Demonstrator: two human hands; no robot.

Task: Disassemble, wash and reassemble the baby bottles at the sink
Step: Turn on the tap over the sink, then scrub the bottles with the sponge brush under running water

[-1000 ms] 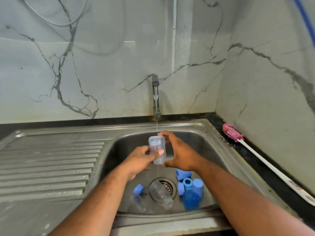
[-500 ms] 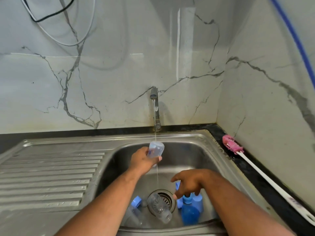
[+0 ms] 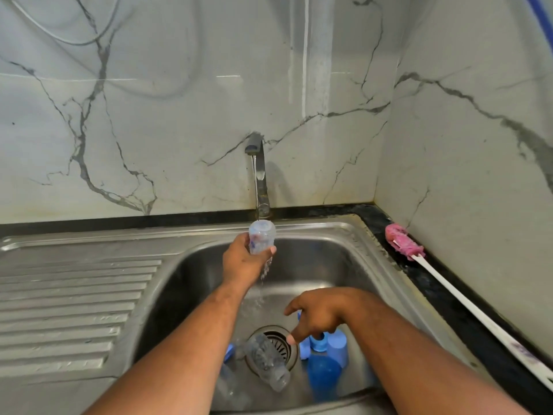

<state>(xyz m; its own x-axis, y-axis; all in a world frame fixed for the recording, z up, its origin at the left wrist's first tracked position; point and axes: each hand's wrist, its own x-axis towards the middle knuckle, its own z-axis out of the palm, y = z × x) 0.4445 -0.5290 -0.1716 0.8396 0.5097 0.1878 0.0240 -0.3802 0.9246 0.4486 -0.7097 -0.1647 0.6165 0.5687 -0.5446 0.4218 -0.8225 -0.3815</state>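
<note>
— Where is the clear bottle [image 3: 261, 236] being held?
— The left hand [image 3: 242, 265] is gripping it, fingers wrapping its lower part, and holding it under the tap's [image 3: 259, 175] stream near the back edge of the sink [image 3: 344, 232].
— And the right hand [image 3: 317, 319]?
— It is hovering low over the drain [image 3: 281, 342], fingers loosely spread and gripping nothing, just above the blue bottle [image 3: 323, 375] and a blue cap [image 3: 338, 345].
— What is crowding the basin?
— A second clear bottle [image 3: 266, 363] is lying across the drain, while the back half is lying open. A pink brush [image 3: 402, 242] is lying on the desk [image 3: 434, 295] along the sink's right edge.
</note>
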